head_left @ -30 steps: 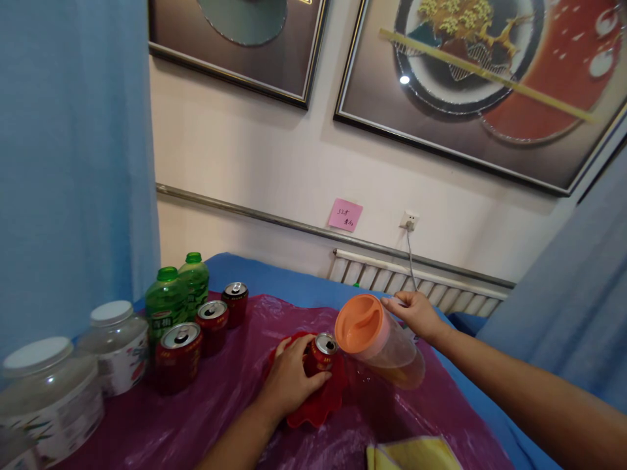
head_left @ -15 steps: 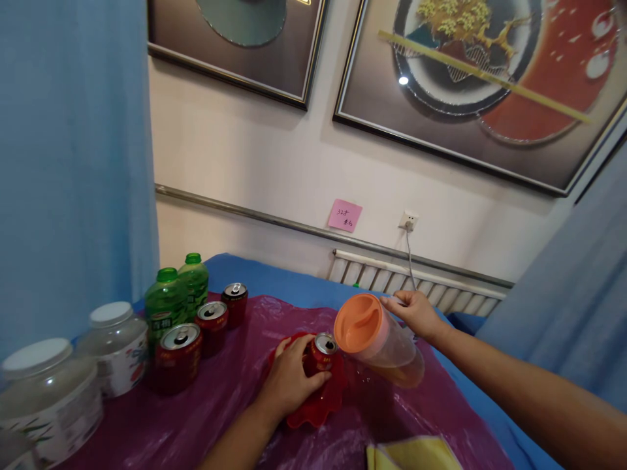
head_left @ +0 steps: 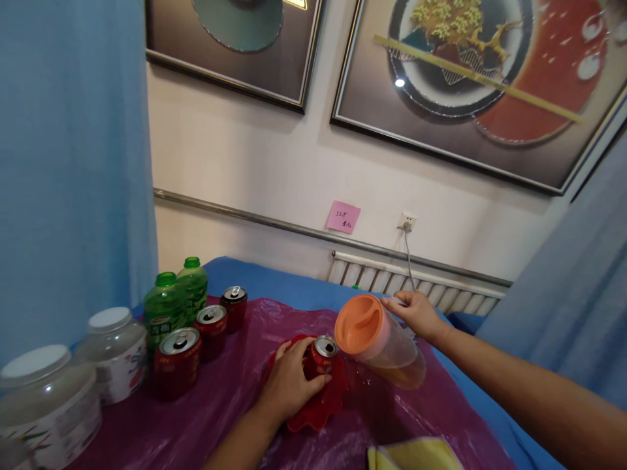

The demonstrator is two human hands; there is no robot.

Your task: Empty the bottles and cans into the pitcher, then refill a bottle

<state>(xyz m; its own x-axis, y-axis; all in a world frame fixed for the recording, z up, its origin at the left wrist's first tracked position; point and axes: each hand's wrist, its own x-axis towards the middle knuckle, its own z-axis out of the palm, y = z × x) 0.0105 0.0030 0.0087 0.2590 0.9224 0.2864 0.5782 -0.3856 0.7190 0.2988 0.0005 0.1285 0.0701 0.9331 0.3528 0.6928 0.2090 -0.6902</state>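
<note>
My left hand (head_left: 290, 382) is wrapped round a red drink can (head_left: 321, 354) that stands tilted in a red scalloped dish (head_left: 321, 405). My right hand (head_left: 416, 313) grips the handle of a clear plastic pitcher (head_left: 386, 346) with an orange lid. The pitcher is tipped toward the can, its lid edge just beside the can's open top. Amber liquid lies in the pitcher's lower side. I cannot tell whether any liquid is flowing.
Three more red cans (head_left: 177, 361) and two green bottles (head_left: 165, 303) stand at the left on the purple plastic sheet (head_left: 215, 418). Two white-lidded glass jars (head_left: 115, 349) sit nearer left. A yellow cloth (head_left: 416, 455) lies at the bottom. Blue curtains hang either side.
Both hands, the can and the pitcher keep their places. Only the view has tilted up slightly.
</note>
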